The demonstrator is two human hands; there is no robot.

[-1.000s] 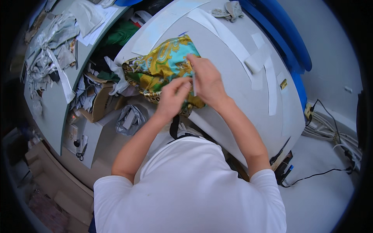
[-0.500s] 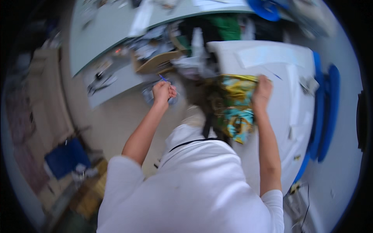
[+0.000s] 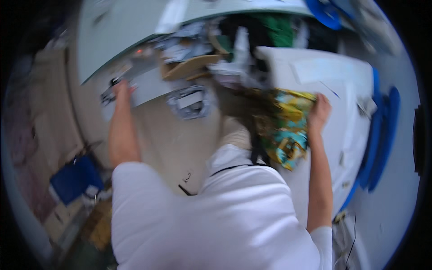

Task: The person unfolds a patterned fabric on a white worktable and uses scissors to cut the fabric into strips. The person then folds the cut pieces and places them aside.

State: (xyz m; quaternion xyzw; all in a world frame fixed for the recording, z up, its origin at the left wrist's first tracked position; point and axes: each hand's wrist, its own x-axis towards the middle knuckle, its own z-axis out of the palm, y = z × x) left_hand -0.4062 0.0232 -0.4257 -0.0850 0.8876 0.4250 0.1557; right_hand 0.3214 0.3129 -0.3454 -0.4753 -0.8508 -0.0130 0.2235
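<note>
Two bare hands, well apart, reach me on the feed. The right hand (image 3: 318, 112) touches the right edge of a gold-and-turquoise patterned cloth (image 3: 290, 128); blur keeps me from telling a pinch from a press. The left hand (image 3: 120, 90), at a low shelf (image 3: 150, 87) beside a dark, blurred object (image 3: 107, 96), I can't read either. The cloth lies just left of the right hand, far the nearer one, its long axis running roughly toward the torso on the white table (image 3: 346, 108). Between the hands sit a grey plastic bag (image 3: 174, 100) and, farther out, a cardboard box (image 3: 191, 67).
</note>
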